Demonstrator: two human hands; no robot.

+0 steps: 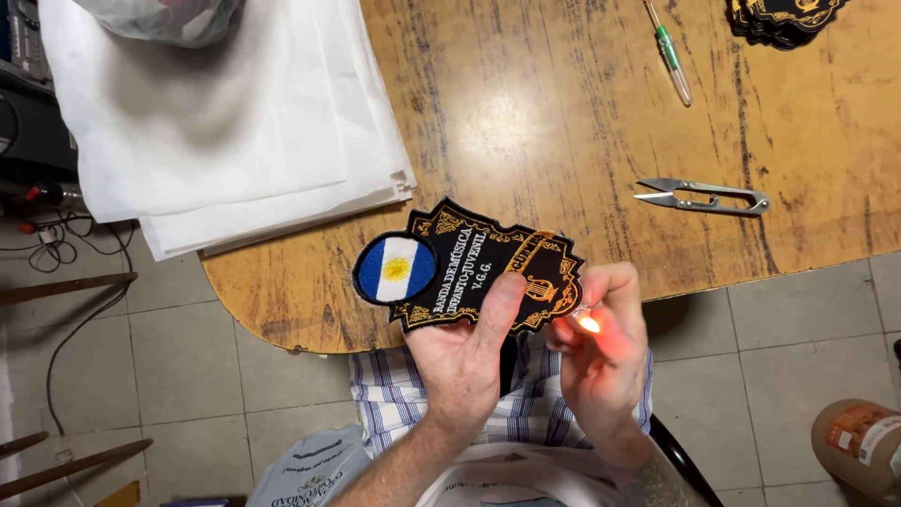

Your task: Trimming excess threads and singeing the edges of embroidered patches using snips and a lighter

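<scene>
My left hand [465, 352] holds a black embroidered patch [469, 268] with gold trim and a round blue-and-white emblem at its left end. My thumb presses on the patch's face. Close to the patch's right edge, my right hand [608, 343] grips a lighter that is mostly hidden in my fingers. Its small flame [588, 324] burns right at the patch's lower right border. Both hands hover just off the near edge of the wooden table [563, 113].
Metal thread snips [704, 198] lie on the table at right. A green-handled pointed tool [673, 52] lies further back. A pile of black patches [784, 17] sits at the back right corner, and stacked white fabric sheets [225, 122] cover the left. A cardboard tube [859, 446] stands on the tiled floor.
</scene>
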